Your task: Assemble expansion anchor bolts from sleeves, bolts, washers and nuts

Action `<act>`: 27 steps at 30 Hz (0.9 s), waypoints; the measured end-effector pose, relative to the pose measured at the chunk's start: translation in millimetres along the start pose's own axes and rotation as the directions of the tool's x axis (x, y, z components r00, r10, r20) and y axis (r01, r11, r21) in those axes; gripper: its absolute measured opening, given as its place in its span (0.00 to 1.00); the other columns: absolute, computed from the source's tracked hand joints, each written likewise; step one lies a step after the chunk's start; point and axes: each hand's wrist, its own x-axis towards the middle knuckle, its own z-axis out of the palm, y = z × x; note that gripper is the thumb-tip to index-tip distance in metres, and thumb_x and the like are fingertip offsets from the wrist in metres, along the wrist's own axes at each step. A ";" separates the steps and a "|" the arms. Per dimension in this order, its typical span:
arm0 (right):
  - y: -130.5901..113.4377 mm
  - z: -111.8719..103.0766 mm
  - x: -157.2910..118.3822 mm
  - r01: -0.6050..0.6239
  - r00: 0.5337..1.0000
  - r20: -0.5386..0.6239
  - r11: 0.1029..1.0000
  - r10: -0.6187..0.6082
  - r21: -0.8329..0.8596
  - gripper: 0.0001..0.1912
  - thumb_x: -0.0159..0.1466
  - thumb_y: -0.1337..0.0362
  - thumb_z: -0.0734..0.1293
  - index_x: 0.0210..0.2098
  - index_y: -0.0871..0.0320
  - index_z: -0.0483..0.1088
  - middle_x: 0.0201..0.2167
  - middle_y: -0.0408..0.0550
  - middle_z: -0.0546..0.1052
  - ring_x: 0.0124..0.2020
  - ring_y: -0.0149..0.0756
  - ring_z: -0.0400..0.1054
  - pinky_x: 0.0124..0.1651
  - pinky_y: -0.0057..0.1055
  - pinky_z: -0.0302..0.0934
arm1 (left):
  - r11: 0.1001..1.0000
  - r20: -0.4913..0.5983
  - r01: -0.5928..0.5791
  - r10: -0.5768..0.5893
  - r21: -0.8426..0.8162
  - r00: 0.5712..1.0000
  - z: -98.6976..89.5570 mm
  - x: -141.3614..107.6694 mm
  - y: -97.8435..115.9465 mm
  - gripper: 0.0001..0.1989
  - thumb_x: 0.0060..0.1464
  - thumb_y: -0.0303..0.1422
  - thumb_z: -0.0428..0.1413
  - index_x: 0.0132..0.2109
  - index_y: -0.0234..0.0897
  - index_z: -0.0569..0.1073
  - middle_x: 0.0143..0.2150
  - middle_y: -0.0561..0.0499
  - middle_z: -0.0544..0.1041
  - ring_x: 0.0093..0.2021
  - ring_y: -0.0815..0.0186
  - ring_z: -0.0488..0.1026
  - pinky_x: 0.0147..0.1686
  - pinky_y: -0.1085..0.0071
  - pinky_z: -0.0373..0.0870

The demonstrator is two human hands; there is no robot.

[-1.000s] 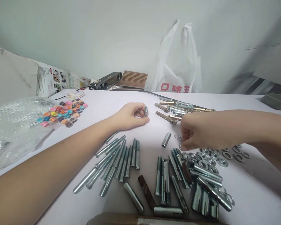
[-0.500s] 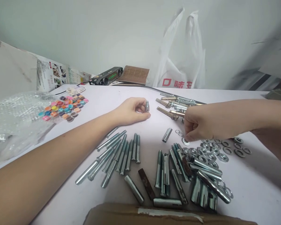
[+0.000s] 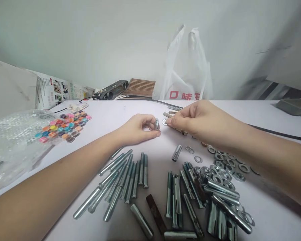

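In the head view, my left hand (image 3: 137, 129) rests on the table, thumb and fingers closed round a short upright metal piece, its threaded bolt end (image 3: 157, 124) showing. Just right of it, my right hand (image 3: 195, 118) pinches a flat washer (image 3: 164, 122) by its edge; a small gap separates washer and bolt. Below the hands lie a split metal sleeve (image 3: 177, 153), two thin rings (image 3: 189, 149) and a loose washer (image 3: 198, 159). Several bolts with flared ends (image 3: 125, 177) are spread below my left forearm. Behind my right hand, assembled anchor bolts (image 3: 174, 108) are partly hidden.
Nuts and washers (image 3: 224, 167) are heaped at right, beside sleeves and bolts (image 3: 185, 194) in front. A rusty flat bar (image 3: 155, 212) lies near the front. Coloured discs (image 3: 65, 125) and clear plastic (image 3: 17, 144) lie left. A white bag (image 3: 185, 73) stands at the back.
My right hand has lifted away from the loose washers and moved left and away, now carrying a washer close to the bolt. My left hand keeps its hold; the view has shifted slightly.
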 end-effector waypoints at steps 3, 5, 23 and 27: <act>2.5 8.5 3.2 0.022 0.999 -0.041 0.996 -0.018 0.089 0.19 0.63 0.53 0.68 0.23 0.58 0.63 0.14 0.38 0.57 0.13 0.22 0.46 0.17 0.25 0.40 | 0.999 0.030 -0.027 0.028 -0.020 0.999 1.8 0.6 -0.5 0.14 0.53 0.40 0.66 0.39 0.33 0.76 0.37 0.51 0.79 0.40 0.70 0.76 0.45 0.73 0.71; 4.6 9.9 6.8 0.019 1.000 -0.017 0.997 -0.018 0.075 0.19 0.63 0.52 0.67 0.24 0.58 0.65 0.14 0.38 0.57 0.13 0.22 0.46 0.17 0.26 0.39 | 0.998 0.038 -0.055 0.055 -0.017 0.998 3.1 0.7 0.7 0.13 0.53 0.39 0.65 0.38 0.33 0.77 0.38 0.51 0.80 0.40 0.70 0.76 0.46 0.71 0.71; 6.4 -17.9 9.1 0.100 0.988 0.155 0.710 0.012 -0.697 0.22 0.60 0.47 0.69 0.20 0.57 0.66 0.17 0.47 0.68 0.17 0.33 0.59 0.23 0.35 0.51 | 0.999 -0.074 0.041 -0.040 0.019 0.996 1.4 2.0 3.8 0.14 0.51 0.36 0.66 0.32 0.32 0.71 0.31 0.55 0.74 0.31 0.77 0.68 0.33 0.78 0.63; 9.7 -19.2 4.0 0.053 0.982 0.155 0.640 0.104 -0.766 0.18 0.59 0.46 0.68 0.26 0.56 0.72 0.22 0.49 0.74 0.20 0.39 0.67 0.24 0.39 0.57 | 0.998 -0.065 0.050 -0.048 0.024 0.997 2.0 2.3 4.0 0.13 0.52 0.36 0.66 0.33 0.33 0.70 0.31 0.56 0.72 0.30 0.78 0.65 0.32 0.77 0.61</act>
